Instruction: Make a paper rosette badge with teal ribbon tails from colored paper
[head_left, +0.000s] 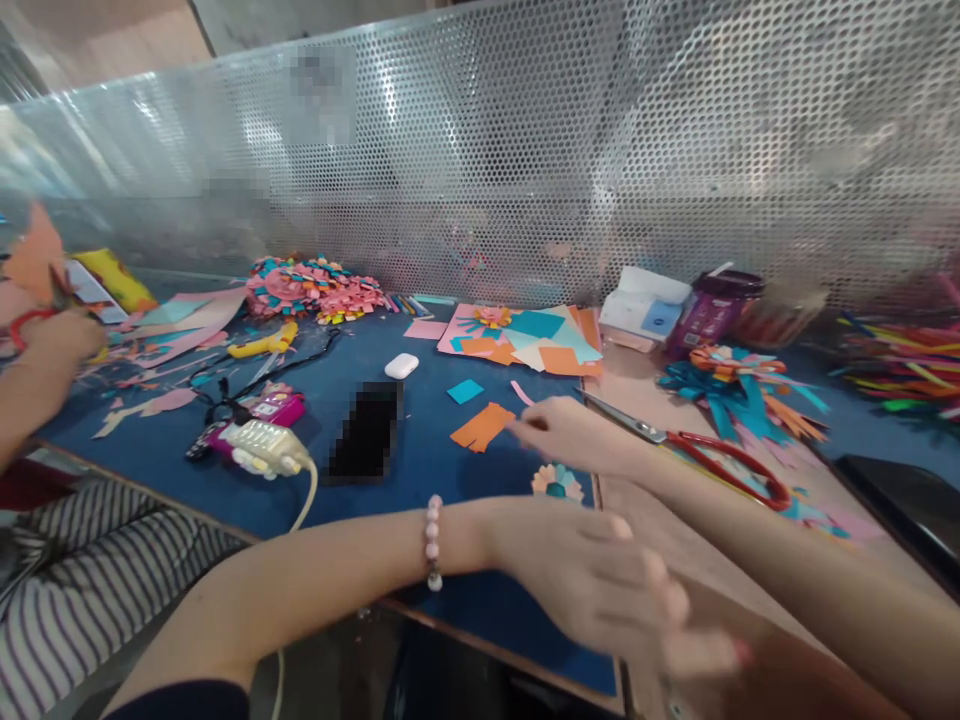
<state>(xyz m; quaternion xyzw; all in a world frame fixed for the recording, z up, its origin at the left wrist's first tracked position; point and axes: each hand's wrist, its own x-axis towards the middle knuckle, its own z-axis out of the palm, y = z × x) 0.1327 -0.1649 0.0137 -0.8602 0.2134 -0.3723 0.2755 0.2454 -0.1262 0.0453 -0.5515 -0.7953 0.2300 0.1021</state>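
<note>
Where the head view shows the large scissors lying open to sight, the orange slit paper rests flat to the left of them, past the tips of their blades. Its long axis slants across the line of those blades, with the slit end turned away from the scissors, toward the wearer's left. Between paper and scissors is the right hand, the nearer of the two; from its fingertips the paper lies directly leftward, its right edge touching them or just beside them. Those fingers are partly curled, and whether they pinch the edge I cannot tell.

On the wearer's side of the scissors, the left hand is blurred, fingers extended and loosely spread, with nothing visible in them; it points away from the orange paper. Left of the scissors, between the two hands, sits a small peach paper flower. Farther left than the blade tips, beyond the orange paper, is a teal square.
</note>
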